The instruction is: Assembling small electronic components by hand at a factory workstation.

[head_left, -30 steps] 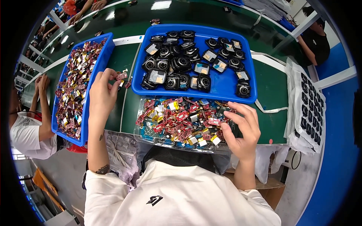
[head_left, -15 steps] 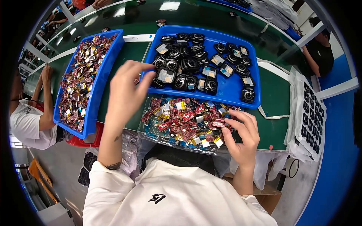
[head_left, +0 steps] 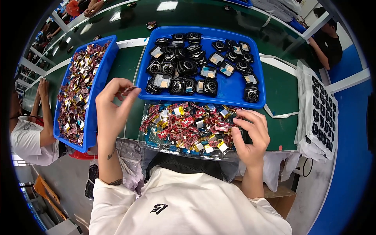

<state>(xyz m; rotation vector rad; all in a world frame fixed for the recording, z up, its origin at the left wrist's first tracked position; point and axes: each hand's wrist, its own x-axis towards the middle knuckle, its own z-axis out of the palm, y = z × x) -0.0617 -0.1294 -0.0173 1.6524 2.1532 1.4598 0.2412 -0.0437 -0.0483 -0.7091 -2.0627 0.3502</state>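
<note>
My left hand (head_left: 113, 105) is raised between the two blue trays, thumb and fingers pinched on a small dark-red piece (head_left: 128, 91) that looks like a circuit board. My right hand (head_left: 250, 137) hovers at the right side of a clear plastic tray (head_left: 147, 135), its fingers spread and curved, with nothing plainly held. Heaped in that tray are small red circuit boards (head_left: 188, 121) with silver and yellow battery cells. Beyond it stands a blue tray (head_left: 233, 88) of black watch bodies (head_left: 187, 67), some lying with their light insides up.
A long blue tray (head_left: 89, 135) full of similar boards stands at the left. White moulded sheets with black parts (head_left: 323, 113) lean at the right edge of the green bench (head_left: 280, 133). Co-workers (head_left: 29, 131) sit at the left and far right.
My left hand has drawn back from the blue tray's left edge, its fingers now pinched on the small piece. My right hand has eased slightly away from the boards. The whole view has shifted a little.
</note>
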